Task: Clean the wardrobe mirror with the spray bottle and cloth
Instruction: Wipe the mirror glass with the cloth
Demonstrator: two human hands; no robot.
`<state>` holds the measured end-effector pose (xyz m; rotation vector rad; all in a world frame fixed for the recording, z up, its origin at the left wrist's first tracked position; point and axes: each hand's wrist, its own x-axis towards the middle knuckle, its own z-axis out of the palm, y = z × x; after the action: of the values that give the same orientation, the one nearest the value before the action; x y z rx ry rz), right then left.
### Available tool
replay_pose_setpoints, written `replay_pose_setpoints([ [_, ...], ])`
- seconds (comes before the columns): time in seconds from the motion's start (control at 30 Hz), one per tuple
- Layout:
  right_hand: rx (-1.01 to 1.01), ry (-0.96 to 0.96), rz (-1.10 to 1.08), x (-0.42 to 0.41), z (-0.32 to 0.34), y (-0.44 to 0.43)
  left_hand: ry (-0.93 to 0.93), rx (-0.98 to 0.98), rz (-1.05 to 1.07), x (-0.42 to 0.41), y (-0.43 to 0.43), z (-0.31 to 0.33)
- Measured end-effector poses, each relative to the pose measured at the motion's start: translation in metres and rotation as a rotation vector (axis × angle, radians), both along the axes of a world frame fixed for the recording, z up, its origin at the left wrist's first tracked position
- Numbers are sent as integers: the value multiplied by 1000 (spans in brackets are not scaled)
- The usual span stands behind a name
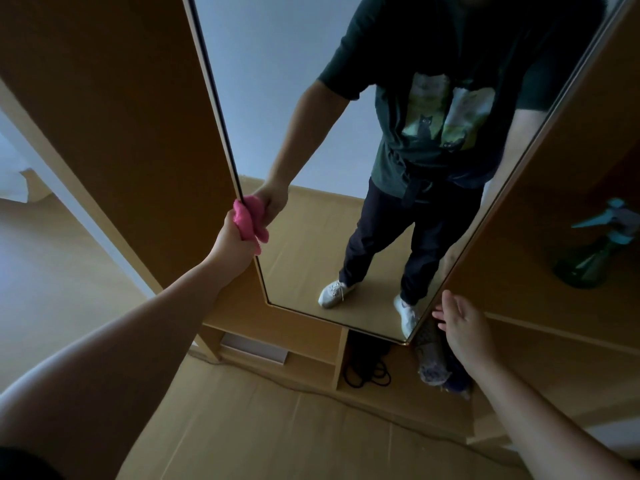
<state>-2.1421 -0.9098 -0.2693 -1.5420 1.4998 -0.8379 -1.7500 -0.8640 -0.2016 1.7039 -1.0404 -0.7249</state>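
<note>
A tall wardrobe mirror [311, 98] fills the middle of the view and reflects a person in a dark t-shirt. My left hand [230, 237] is shut on a pink cloth [242, 216], pressed against the mirror's left edge about halfway down. My right hand [460, 322] hangs open with fingers spread, holding nothing, beside the mirror's lower right corner. A green spray bottle [588, 261] with a teal trigger stands in the wardrobe compartment at the right, well apart from both hands.
Brown wardrobe panels [121, 116] flank the mirror. Below it are open shelves with a white box [256, 349], a tangle of black cord [367, 372] and patterned fabric items [433, 362]. Light wooden floor [259, 438] lies in front.
</note>
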Motion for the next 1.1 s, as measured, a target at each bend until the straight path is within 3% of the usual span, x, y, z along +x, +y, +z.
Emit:
replay_pose_setpoints([
  [0.43, 180, -87, -60, 6, -46, 0, 68, 98, -38, 2, -1, -44],
  [0.77, 143, 96, -9, 6, -69, 2, 79, 120, -16, 2, 0, -82],
  [1.1, 161, 104, -12, 8, -87, 3, 88, 168, -10, 2, 0, -108],
])
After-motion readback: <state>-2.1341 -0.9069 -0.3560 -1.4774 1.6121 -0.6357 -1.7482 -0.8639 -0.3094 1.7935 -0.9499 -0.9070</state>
